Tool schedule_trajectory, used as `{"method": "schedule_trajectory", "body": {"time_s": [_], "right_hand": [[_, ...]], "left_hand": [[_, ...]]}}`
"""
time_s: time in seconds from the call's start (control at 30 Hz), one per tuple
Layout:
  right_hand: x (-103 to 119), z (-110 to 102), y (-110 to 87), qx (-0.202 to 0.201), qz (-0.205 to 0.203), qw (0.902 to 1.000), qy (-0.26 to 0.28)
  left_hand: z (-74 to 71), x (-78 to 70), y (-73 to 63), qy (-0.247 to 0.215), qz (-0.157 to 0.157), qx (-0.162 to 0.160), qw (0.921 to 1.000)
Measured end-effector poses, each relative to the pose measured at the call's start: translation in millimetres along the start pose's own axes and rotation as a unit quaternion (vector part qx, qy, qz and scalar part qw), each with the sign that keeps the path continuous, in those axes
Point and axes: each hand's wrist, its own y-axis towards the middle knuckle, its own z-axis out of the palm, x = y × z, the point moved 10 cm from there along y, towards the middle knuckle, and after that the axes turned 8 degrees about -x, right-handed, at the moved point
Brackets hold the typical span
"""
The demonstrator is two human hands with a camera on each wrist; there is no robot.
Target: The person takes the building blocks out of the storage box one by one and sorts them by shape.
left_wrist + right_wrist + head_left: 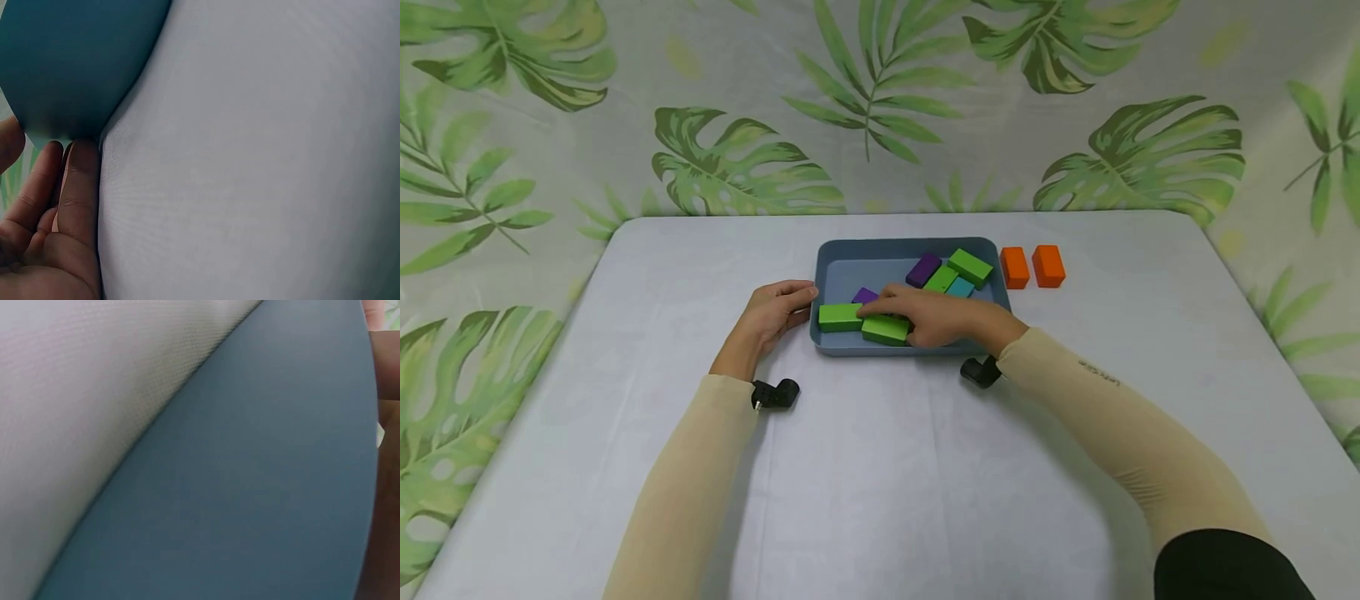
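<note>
I'd square the 2 near green blocks (840, 319) gently, my left hand (770, 314) straight-fingered against the tray (850, 351), but I cannot tell whether my right hand (936, 317) grasps one.

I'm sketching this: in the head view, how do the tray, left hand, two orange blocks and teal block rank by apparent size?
1. Tray
2. Left hand
3. Left orange block and right orange block: too alike to rank
4. Teal block, partly hidden: visible part only
</note>
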Motion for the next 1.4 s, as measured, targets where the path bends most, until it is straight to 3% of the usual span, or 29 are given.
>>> {"method": "schedule_trajectory", "body": {"time_s": [0.53,0.83,1.0,1.23,1.4], "right_hand": [[-2,-2,1.9,-0.021,-0.022,0.9987,0.042],[-5,-5,0.9,-0.026,-0.004,0.9983,0.051],[-10,-8,0.6,-0.043,0.014,0.9983,0.037],[-11,-6,6.1,-0.047,0.014,0.9985,-0.023],[-14,-7,7.5,-0.061,0.032,0.9975,-0.013]], "left_hand": [[-0.4,-0.3,-0.2,-0.003,-0.001,0.000,1.0000],[-0.9,0.1,0.3,-0.003,0.000,0.003,1.0000],[0.1,-1.9,-1.5,-0.002,0.001,0.004,1.0000],[-1.7,-4.4,-2.9,-0.003,0.004,-0.001,1.0000],[-0.9,-1.9,-2.7,0.000,0.001,0.000,1.0000]]}}
